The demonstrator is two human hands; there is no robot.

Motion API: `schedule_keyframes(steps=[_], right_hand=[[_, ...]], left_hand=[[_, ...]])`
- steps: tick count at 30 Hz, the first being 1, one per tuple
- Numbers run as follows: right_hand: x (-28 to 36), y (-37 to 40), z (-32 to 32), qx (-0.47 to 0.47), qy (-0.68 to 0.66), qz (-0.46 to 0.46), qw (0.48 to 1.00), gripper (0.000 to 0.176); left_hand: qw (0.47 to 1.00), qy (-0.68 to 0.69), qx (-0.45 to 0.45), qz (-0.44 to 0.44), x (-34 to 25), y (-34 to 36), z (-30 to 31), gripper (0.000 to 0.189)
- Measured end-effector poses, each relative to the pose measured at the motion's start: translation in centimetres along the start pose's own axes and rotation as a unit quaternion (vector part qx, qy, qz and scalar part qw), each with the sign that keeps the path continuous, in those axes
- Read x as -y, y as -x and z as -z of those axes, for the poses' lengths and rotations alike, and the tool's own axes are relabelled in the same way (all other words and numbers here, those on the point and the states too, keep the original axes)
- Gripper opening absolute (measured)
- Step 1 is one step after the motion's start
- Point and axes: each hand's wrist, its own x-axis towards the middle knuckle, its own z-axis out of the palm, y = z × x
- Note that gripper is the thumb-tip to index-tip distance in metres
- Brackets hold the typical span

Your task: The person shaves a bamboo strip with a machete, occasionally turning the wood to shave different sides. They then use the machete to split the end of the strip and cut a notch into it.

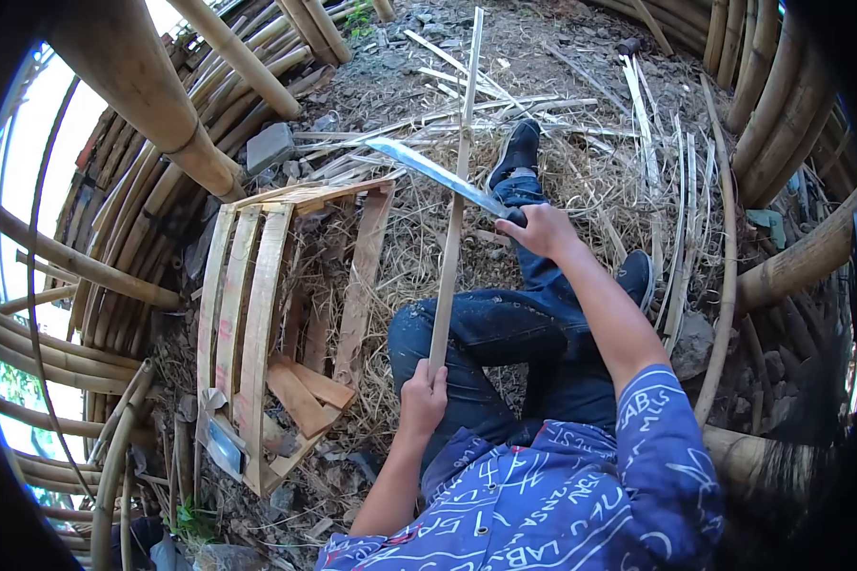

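- Head view: the left hand (pixel 422 398) is clenched around the bottom end of a strip (pixel 450 266), just above the bent knee in jeans (pixel 490 328).
- The right hand (pixel 541 231) grips the handle of a machete (pixel 427 168), higher up and to the right of the strip.
- The strip rises from the left hand almost upright, leaning a little to the right, and its far end reaches out over the ground (pixel 390 76).
- The blade points up and to the left from the right hand and crosses the strip roughly halfway up; whether the edge bites into it cannot be told.
- The strip is pale split bamboo, thin, flat and straight; the blade is broad, slightly curved, bright metal.
- A slatted wooden crate (pixel 248 314) lies left of the strip, with loose boards inside.
- Thick round bamboo poles (pixel 152 86) ring the spot.
- Dry shavings and thin splits (pixel 638 143) litter the ground around a black shoe (pixel 519 147).
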Motion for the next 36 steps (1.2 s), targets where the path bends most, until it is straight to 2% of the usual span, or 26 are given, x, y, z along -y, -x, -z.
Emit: schedule_keyframes(steps=[2,4,6,10,13,16,18,19,20,22,24,26,28,31,33,35,36], right_hand=[[0.5,0.6,0.7,-0.009,-0.002,0.003,1.0,0.076],[2.0,3.3,-0.1,0.056,0.011,0.039,0.998,0.08],[3.4,5.8,-2.1,0.085,0.036,0.096,0.991,0.082],[5.6,8.1,-4.7,0.099,-0.003,0.141,0.985,0.079],[5.4,6.2,-3.9,0.109,0.041,0.153,0.981,0.075],[4.4,3.9,-2.5,0.044,0.009,0.085,0.995,0.076],[3.3,2.2,-2.2,0.037,-0.034,0.001,0.999,0.078],[2.7,2.0,-2.3,0.033,-0.065,-0.013,0.997,0.079],[2.1,2.3,-2.7,0.028,-0.065,-0.016,0.997,0.079],[2.0,4.0,-3.1,-0.039,-0.062,0.004,0.997,0.079],[2.6,6.3,-2.6,-0.016,-0.032,0.004,0.999,0.078],[4.0,8.7,-2.4,0.07,0.002,0.07,0.995,0.077],[4.7,10.5,-4.4,0.062,0.018,0.101,0.993,0.077],[5.0,10.6,-4.8,0.06,0.022,0.106,0.992,0.077],[5.0,10.6,-4.7,0.04,0.012,0.073,0.996,0.076],[4.8,10.7,-5.1,0.028,0.004,0.06,0.998,0.075],[4.6,10.6,-5.1,0.016,-0.002,0.042,0.999,0.075]], left_hand=[[1.0,0.004,-0.009,-0.023,0.6,-0.6,-0.2,0.018],[0.999,0.011,-0.009,-0.039,0.4,-0.7,-0.4,0.019],[0.991,0.087,0.042,0.089,-0.7,-1.2,0.0,0.023],[0.99,0.11,0.03,0.085,-1.0,-0.8,0.4,0.024],[0.989,0.123,0.023,0.083,-0.5,-0.9,0.4,0.024],[0.989,0.121,0.04,0.069,0.2,-0.9,0.6,0.023],[0.991,0.106,0.054,0.065,0.0,-1.2,0.7,0.022],[0.992,0.091,0.065,0.064,-0.1,-1.3,0.8,0.021],[0.992,0.091,0.067,0.06,-0.2,-1.3,0.9,0.021],[0.991,0.098,0.066,0.055,-0.5,-1.3,0.8,0.021],[0.989,0.114,0.072,0.069,-1.0,-1.5,0.9,0.02],[0.985,0.128,0.079,0.091,-0.9,-1.4,0.9,0.02],[0.974,0.176,0.095,0.109,-0.8,-1.6,1.2,0.02],[0.962,0.207,0.119,0.13,-0.6,-2.0,2.0,0.014],[0.957,0.22,0.131,0.139,-0.3,-1.7,2.6,0.012],[0.914,0.325,0.188,0.154,0.2,-1.7,3.3,0.014],[0.914,0.327,0.186,0.15,0.1,-1.7,3.9,0.014]])
